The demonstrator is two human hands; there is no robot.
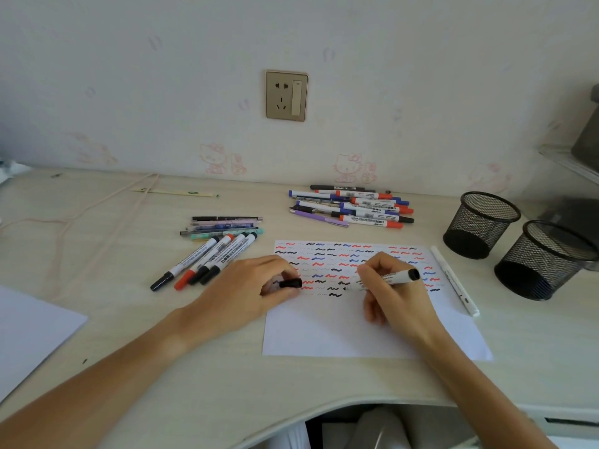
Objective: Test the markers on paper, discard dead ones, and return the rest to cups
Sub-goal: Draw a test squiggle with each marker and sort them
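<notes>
A white sheet of paper (356, 332) lies mid-desk, its upper half covered with red, blue and black squiggles. My right hand (389, 296) grips a white marker with a black end (400, 276), its tip down on the paper beside the lowest black squiggles. My left hand (246, 290) rests on the sheet's left edge and pinches the black cap (290, 283). A pile of markers and pens (351, 207) lies behind the paper. Another group of markers (210, 257) lies to the left. Two black mesh cups (479, 223) (544, 259) stand at the right.
A white pen (453, 280) lies along the paper's right edge. Another white sheet (29, 332) sits at the far left. A wrapped stick (175, 191) and a pink cord (81, 212) lie at the back left. The desk's curved front edge (324, 413) runs below my arms.
</notes>
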